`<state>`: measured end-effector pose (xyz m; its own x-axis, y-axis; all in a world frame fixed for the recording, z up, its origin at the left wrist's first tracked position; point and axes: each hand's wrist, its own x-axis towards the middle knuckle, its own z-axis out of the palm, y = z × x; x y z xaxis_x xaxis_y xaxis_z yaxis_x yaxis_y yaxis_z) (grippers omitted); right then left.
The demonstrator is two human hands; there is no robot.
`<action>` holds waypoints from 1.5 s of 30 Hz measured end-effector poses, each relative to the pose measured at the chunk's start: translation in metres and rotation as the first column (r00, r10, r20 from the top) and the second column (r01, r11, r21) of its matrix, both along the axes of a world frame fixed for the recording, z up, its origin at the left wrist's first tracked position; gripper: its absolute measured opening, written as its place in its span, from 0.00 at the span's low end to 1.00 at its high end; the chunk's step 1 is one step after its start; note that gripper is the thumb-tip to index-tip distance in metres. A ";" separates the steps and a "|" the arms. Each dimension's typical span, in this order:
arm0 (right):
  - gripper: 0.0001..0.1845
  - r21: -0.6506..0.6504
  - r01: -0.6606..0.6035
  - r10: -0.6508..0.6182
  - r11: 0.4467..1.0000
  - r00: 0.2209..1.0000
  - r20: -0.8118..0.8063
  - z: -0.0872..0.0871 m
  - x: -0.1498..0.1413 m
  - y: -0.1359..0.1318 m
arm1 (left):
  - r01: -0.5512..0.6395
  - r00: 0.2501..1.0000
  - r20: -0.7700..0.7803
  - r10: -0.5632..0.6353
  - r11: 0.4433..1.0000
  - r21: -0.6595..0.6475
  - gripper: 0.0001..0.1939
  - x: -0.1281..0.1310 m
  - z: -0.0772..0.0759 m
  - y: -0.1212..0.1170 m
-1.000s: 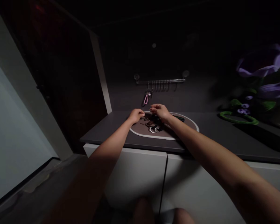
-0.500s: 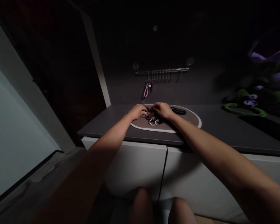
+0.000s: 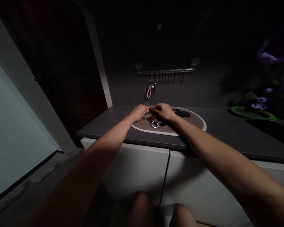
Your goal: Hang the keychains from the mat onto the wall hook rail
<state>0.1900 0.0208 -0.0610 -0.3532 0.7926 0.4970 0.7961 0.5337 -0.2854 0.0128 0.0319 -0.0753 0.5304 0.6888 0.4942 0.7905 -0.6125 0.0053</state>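
Both my hands reach over an oval brown tray with a pale rim (image 3: pixel 194 121) on a dark counter. My left hand (image 3: pixel 139 112) and my right hand (image 3: pixel 164 111) meet over a heap of keys (image 3: pixel 153 119), fingers curled and pinching at the keys between them. Metal key rings (image 3: pixel 156 124) lie just in front of the hands. A dark key fob (image 3: pixel 182 113) rests on the tray to the right of my right hand. The scene is dim, so exactly which key each hand holds is hidden.
A rail with several hooks (image 3: pixel 165 72) is fixed on the wall behind the tray; a pink key strap (image 3: pixel 148 91) hangs from its left end. A green ring-shaped object (image 3: pixel 251 114) and purple flowers (image 3: pixel 274 58) sit at the right. White cabinet doors (image 3: pixel 137 170) lie below the counter.
My hands have lowered onto the keys and drawn closer together. The view has shifted down slightly; the tray's contents look much the same.
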 end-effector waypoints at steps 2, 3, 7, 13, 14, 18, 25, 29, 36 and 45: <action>0.10 -0.003 -0.018 0.018 1.000 1.000 -0.005 0.000 0.000 0.000 | -0.012 0.999 0.050 0.013 1.000 -0.022 0.12 0.001 0.001 -0.001; 0.10 -0.005 -0.025 0.025 1.000 1.000 -0.007 0.000 0.000 0.000 | -0.019 0.996 0.090 0.023 0.999 -0.040 0.12 0.001 0.002 -0.001; 0.11 -0.019 -0.035 0.034 0.999 0.999 -0.036 0.000 0.000 0.000 | -0.012 0.945 0.323 0.058 0.990 -0.141 0.10 0.002 0.006 -0.003; 0.11 -0.072 -0.073 0.058 0.995 0.979 -0.194 0.001 -0.004 -0.004 | 0.225 0.666 0.735 0.127 0.905 -0.360 0.08 0.005 0.007 -0.003; 0.11 -0.095 -0.086 0.062 0.992 0.971 -0.230 0.001 -0.004 -0.004 | 0.279 0.619 0.772 0.141 0.880 -0.385 0.08 0.006 0.007 -0.004; 0.14 -0.141 -0.144 0.087 0.979 0.932 -0.351 -0.002 -0.004 0.001 | 0.464 0.483 0.859 0.173 0.781 -0.418 0.06 0.009 0.006 -0.006; 0.13 -0.156 -0.278 0.157 0.948 0.834 -0.529 -0.004 -0.004 0.007 | 0.595 0.389 0.894 0.222 0.681 -0.427 0.04 0.012 0.006 -0.012; 0.11 -0.166 -0.313 0.155 0.935 0.784 -0.602 0.000 -0.006 0.002 | 0.596 0.400 0.894 0.201 0.684 -0.421 0.03 0.012 0.005 -0.012; 0.12 -0.176 -0.350 0.166 0.920 0.754 -0.636 0.001 -0.004 0.000 | 0.559 0.446 0.882 0.154 0.722 -0.409 0.04 0.013 0.003 -0.008; 0.15 -0.100 -0.371 0.232 0.923 0.747 -0.622 0.001 0.001 0.000 | 0.483 0.561 0.826 0.047 0.793 -0.373 0.08 0.015 0.003 -0.010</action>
<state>0.1908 0.0206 -0.0604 -0.2838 0.8018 0.5259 0.2398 0.5904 -0.7707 0.0280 0.0223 -0.0726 0.2979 0.8712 0.3902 0.1445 -0.4452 0.8837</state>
